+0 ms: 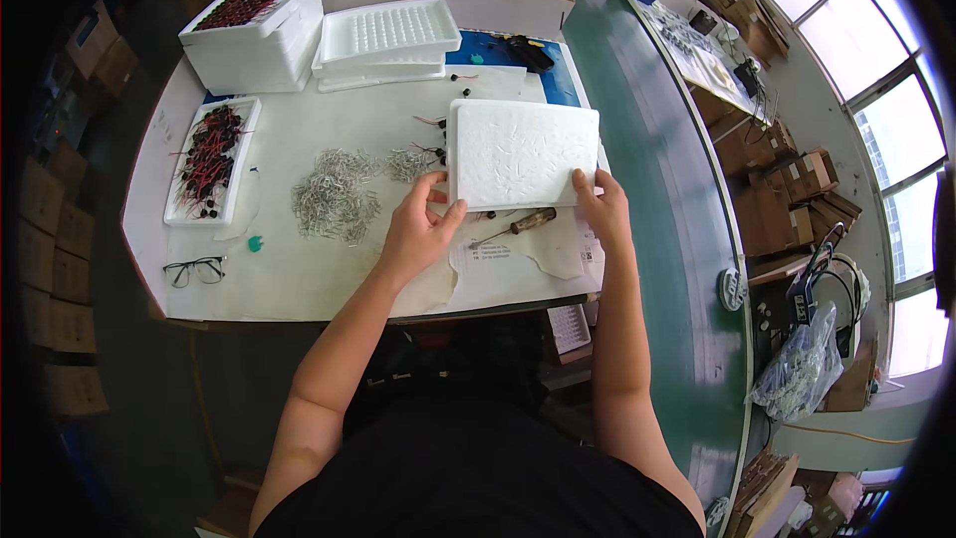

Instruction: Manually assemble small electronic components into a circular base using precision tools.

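A white foam tray (524,154) is held over the right half of the workbench, a flat, scuffed face turned up. My left hand (422,227) grips its near left corner, and my right hand (603,209) grips the near right corner with the thumb on top. Just below its near edge lies a screwdriver (528,222) on paper. Small black parts with red wires (435,152) show at the tray's left side; whatever lies beneath it is hidden. Left of my left hand is a pile of small metal pieces (337,197).
Another foam tray (249,154) holds black parts with red wires. Stacked foam trays (254,55) and ridged trays (388,35) stand at the back. Eyeglasses (195,270) lie front left. A dark tool (526,52) rests on a blue mat. A green conveyor belt (669,239) runs along the right.
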`<control>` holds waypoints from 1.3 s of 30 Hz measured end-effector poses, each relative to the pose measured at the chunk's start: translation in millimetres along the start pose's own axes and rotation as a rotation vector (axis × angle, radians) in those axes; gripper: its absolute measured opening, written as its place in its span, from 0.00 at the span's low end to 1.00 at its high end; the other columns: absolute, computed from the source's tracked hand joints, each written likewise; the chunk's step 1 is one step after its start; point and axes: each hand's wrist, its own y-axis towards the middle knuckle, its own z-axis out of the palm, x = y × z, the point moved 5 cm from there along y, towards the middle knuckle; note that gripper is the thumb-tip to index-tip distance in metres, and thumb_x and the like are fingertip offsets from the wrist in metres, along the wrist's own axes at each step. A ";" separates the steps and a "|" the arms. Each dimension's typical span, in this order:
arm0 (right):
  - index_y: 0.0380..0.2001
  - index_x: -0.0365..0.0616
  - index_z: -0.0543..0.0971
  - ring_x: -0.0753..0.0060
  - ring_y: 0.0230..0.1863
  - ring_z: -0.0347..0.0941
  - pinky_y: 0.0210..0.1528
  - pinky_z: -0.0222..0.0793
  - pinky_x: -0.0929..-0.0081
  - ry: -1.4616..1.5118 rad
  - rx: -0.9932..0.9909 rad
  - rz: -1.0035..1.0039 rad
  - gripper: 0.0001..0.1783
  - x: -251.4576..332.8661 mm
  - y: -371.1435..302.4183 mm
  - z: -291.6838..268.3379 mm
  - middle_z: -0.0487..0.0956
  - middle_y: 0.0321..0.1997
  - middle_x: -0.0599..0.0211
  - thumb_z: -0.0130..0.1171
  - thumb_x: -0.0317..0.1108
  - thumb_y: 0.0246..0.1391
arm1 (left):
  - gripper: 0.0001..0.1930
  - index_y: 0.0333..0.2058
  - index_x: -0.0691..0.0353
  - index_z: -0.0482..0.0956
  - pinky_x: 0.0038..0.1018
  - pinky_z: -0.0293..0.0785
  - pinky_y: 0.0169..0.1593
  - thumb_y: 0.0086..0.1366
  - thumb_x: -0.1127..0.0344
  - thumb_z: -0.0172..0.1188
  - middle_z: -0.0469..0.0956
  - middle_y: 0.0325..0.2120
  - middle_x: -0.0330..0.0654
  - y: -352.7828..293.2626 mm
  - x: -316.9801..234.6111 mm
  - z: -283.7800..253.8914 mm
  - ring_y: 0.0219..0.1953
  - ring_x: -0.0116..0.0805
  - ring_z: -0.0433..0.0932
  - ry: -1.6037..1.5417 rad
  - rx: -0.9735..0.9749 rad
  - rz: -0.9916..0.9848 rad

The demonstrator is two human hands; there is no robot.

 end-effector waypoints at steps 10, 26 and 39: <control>0.68 0.38 0.73 0.67 0.45 0.80 0.45 0.77 0.71 0.584 0.110 -0.226 0.33 42.7 -23.9 -25.3 0.79 0.58 0.58 0.62 0.50 0.71 | 0.24 0.60 0.64 0.74 0.23 0.78 0.37 0.68 0.69 0.69 0.77 0.46 0.43 -2.1 -9.5 -25.2 0.35 0.24 0.81 -0.370 -0.051 0.192; 0.74 0.41 0.63 0.59 0.54 0.82 0.46 0.87 0.61 1.232 0.402 -0.040 0.31 172.6 19.2 29.3 0.77 0.64 0.54 0.56 0.39 0.74 | 0.20 0.50 0.60 0.82 0.33 0.81 0.54 0.59 0.83 0.67 0.77 0.52 0.51 61.9 -58.8 -167.7 0.50 0.46 0.83 0.409 -0.511 0.714; 0.74 0.37 0.66 0.58 0.53 0.80 0.58 0.78 0.66 0.312 0.074 -0.254 0.43 196.2 198.2 202.9 0.78 0.58 0.52 0.68 0.50 0.65 | 0.45 0.70 0.69 0.67 0.37 0.62 0.73 0.79 0.30 0.37 0.73 0.66 0.60 184.6 6.2 -192.9 0.69 0.52 0.71 0.068 -0.447 0.221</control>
